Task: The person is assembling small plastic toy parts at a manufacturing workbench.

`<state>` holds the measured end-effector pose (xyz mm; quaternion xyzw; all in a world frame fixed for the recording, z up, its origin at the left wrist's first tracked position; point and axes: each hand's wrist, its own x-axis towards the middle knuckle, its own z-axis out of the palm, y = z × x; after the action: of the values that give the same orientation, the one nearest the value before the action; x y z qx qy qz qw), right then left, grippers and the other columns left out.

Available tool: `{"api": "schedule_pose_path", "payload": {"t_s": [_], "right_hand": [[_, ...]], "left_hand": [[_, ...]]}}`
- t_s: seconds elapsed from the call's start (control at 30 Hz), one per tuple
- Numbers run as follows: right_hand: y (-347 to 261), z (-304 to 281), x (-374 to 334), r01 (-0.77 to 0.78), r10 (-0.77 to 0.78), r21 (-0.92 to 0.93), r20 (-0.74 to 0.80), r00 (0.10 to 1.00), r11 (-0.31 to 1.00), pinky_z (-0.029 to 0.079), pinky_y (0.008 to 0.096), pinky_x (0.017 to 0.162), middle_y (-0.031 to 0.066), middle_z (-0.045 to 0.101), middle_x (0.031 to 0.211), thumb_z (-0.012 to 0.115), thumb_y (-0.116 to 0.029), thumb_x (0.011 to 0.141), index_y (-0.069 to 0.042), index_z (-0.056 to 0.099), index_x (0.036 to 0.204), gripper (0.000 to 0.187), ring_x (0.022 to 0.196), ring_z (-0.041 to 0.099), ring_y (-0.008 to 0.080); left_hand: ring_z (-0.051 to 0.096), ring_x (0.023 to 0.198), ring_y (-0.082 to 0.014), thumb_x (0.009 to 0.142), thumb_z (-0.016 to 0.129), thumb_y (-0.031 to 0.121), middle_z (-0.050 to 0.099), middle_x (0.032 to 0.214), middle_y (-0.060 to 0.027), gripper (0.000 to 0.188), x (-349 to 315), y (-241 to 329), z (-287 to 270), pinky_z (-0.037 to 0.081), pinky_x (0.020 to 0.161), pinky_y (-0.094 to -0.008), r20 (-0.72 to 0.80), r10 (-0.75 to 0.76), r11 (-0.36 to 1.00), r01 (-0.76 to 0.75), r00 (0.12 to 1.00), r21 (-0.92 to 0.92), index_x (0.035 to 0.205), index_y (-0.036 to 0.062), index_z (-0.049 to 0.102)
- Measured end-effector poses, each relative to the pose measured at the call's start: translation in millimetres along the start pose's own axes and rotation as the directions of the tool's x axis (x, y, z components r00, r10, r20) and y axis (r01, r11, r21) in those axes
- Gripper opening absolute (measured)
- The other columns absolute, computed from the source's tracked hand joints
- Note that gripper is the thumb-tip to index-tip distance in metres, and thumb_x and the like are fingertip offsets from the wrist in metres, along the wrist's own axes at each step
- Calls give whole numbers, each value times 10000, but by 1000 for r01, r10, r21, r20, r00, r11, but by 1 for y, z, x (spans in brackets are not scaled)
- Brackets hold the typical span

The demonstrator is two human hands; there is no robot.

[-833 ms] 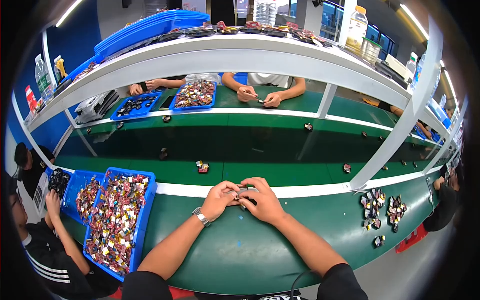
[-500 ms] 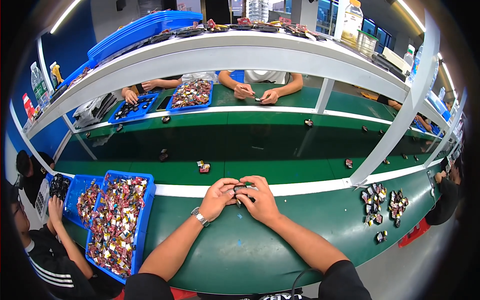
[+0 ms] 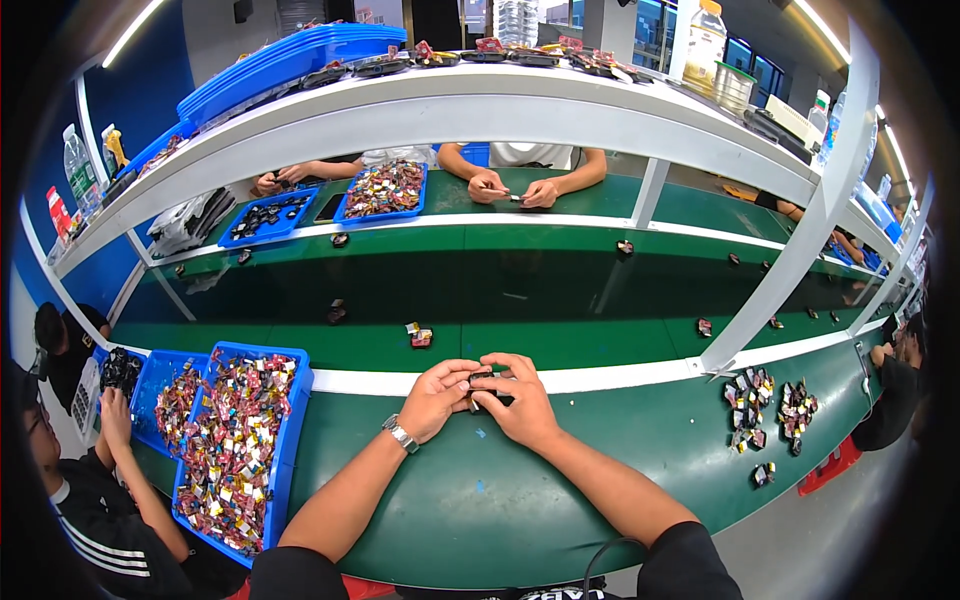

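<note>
Close to the white rail, both my hands meet around a small black plastic case (image 3: 485, 379), partly hidden by the fingers. My left hand (image 3: 437, 398), with a metal watch on its wrist, grips the case from the left. The fingers and thumb of my right hand (image 3: 520, 398) close on it from the right. What lies inside the case is too small to tell. Under my forearms is the green work surface (image 3: 480, 530).
A blue tray (image 3: 298, 400) heaped with small red, white and yellow parts stands left. Several black-cased assemblies (image 3: 748, 405) lie right. Beyond the white rail (image 3: 600, 377), more sit spaced along a green belt (image 3: 560, 345). A white shelf (image 3: 480, 115) spans above. Co-workers sit left, right and opposite.
The pieces on the belt have shifted slightly right. My hands stay in place, with small finger movements on the case. Opposite and at left, co-workers' hands have moved a little.
</note>
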<state>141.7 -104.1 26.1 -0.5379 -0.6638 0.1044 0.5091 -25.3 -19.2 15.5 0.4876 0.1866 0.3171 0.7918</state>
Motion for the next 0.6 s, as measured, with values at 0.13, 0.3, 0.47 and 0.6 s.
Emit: {"api": "schedule_pose_path", "payload": {"t_s": [0.13, 0.3, 0.47, 0.6], "right_hand": [[-3, 1, -1, -27, 27, -8, -16, 1000, 1000, 484, 380, 929, 71, 601, 1261, 751, -73, 795, -106, 761, 975, 184, 1190, 517, 279], [-10, 3, 4, 4, -4, 33, 2, 1000, 999, 469, 398, 974, 93, 581, 1307, 743, -62, 795, -93, 753, 981, 189, 1240, 499, 302], [-8, 3, 2, 47, -47, 1, -47, 998, 999, 471, 413, 981, 87, 587, 1281, 741, -55, 789, -95, 749, 964, 180, 1227, 501, 311], [-1, 3, 0, 50, -50, 5, -72, 996, 999, 490, 382, 939, 73, 608, 1258, 766, -48, 763, -114, 760, 971, 218, 1184, 525, 285]], "left_hand": [[646, 1094, -180, 975, 583, 63, 615, 1278, -148, 248, 0, 0, 0, 572, 873, -323, -14, -19, 999, 19, 1000, 37, 1216, 16, 547], [655, 1083, -191, 971, 590, 57, 621, 1268, -154, 237, 0, -3, -3, 577, 894, -348, -24, 40, 998, -40, 999, 38, 1198, 4, 551], [651, 1090, -202, 967, 585, 37, 622, 1262, -158, 221, 0, -3, 0, 579, 889, -359, -29, 52, 999, -52, 998, 3, 1185, 17, 551], [645, 1096, -210, 961, 602, 45, 616, 1272, -163, 229, 0, -5, -5, 573, 894, -375, 27, 36, 999, -35, 999, -42, 1185, 34, 555]]}}
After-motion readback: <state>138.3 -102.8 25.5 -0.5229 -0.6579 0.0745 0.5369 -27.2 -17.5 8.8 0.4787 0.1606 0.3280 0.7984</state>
